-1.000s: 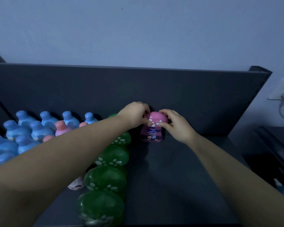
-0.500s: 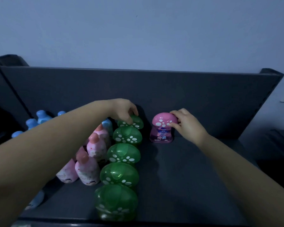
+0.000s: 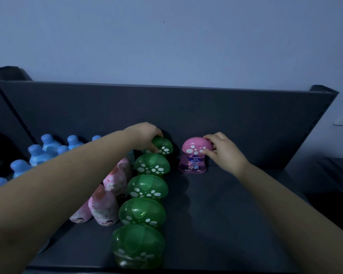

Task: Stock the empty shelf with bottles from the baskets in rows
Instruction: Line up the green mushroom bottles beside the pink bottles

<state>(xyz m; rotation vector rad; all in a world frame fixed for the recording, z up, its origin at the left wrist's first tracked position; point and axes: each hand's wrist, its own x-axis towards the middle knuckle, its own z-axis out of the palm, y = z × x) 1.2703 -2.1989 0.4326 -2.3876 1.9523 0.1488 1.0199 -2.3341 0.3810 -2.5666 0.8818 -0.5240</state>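
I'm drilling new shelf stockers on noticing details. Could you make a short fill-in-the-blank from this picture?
1. The right hand grips the ___ mushroom-capped bottle.
2. The left hand grips the green bottle nearest the ___ wall of the shelf.
3. The green row holds ___ bottles.
Missing words: pink; back; five.

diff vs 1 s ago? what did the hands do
The left hand let go of the pink bottle and moved left to the rearmost green bottle, now holding its cap. The right hand keeps its grip on the pink cap. The pink bottle stays upright at the back of the shelf; green row unchanged.
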